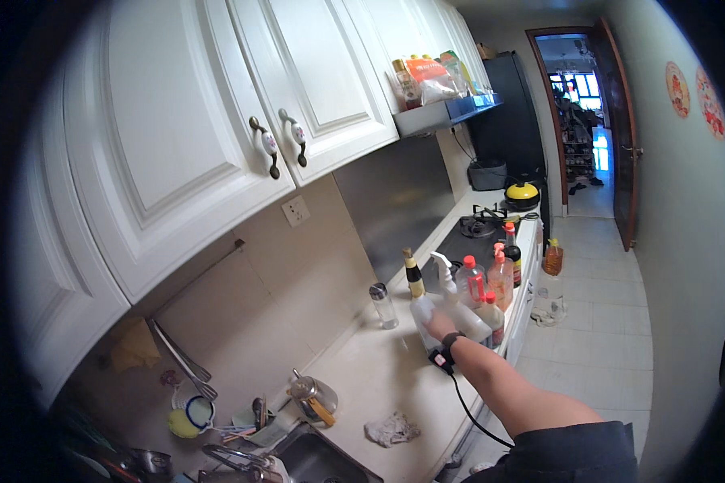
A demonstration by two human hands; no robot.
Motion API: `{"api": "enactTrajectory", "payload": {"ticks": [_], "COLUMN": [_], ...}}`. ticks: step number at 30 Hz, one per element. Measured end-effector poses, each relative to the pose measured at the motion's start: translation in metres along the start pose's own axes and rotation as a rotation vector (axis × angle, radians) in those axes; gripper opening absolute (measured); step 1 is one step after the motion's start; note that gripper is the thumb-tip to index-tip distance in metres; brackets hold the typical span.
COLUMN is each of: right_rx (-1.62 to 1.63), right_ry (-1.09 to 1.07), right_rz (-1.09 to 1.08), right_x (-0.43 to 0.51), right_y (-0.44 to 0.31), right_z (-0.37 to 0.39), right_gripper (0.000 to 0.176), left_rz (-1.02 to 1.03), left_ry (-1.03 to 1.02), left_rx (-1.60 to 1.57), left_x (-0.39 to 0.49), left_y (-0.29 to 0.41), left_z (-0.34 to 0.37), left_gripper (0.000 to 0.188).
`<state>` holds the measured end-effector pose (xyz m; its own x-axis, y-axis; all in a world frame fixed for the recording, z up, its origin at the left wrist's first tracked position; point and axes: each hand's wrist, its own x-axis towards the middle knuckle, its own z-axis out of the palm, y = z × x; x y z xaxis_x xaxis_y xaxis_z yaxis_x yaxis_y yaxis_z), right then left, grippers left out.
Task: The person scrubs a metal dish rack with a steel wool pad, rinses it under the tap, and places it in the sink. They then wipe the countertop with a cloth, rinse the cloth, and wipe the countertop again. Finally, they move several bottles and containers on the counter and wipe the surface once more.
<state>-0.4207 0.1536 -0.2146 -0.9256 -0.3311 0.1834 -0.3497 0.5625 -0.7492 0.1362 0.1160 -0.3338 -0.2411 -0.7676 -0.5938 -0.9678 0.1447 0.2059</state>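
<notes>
My right hand (440, 326), blurred, reaches in among a cluster of bottles on the white countertop (362, 368). A white trigger spray bottle (468, 320) leans beside it. Close to my fingers is a pale bottle body (423, 314), and a dark-necked bottle with a gold-coloured top (413, 275) rises just behind. Whether my fingers grip either one is hidden by the blur. On that wrist sit a dark band (452, 340) and a small black device (441, 362) with a cable. My left hand is out of view.
Red-capped bottles (472, 281) stand near the counter's front edge. A glass jar (384, 307) is by the wall. Nearer lie a crumpled cloth (393, 430), a metal kettle (315, 395) and the sink (314, 456). Beyond is a gas hob (453, 238); cabinets (175, 121) hang overhead.
</notes>
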Motion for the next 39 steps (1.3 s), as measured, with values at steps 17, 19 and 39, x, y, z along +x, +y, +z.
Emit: {"api": "enactTrajectory", "payload": {"ticks": [17, 19, 39], "right_rx": [0.249, 0.265, 0.069], "right_ry": [-0.196, -0.282, 0.533], "right_rz": [-0.408, -0.379, -0.203], "right_x": [-0.165, -0.174, -0.153], "right_y": [-0.089, -0.105, 0.101], "right_z": [0.061, 0.074, -0.074], "right_gripper": [0.049, 0.048, 0.084], "left_rz": [0.025, 0.037, 0.012], "left_ry": [0.177, 0.184, 0.142], "left_rx": [0.056, 0.080, 0.031], "left_x": [0.010, 0.010, 0.008], "left_y": [-0.002, -0.002, 0.002], "left_z": [0.010, 0.010, 0.009], "left_gripper": [0.100, 0.098, 0.097]}}
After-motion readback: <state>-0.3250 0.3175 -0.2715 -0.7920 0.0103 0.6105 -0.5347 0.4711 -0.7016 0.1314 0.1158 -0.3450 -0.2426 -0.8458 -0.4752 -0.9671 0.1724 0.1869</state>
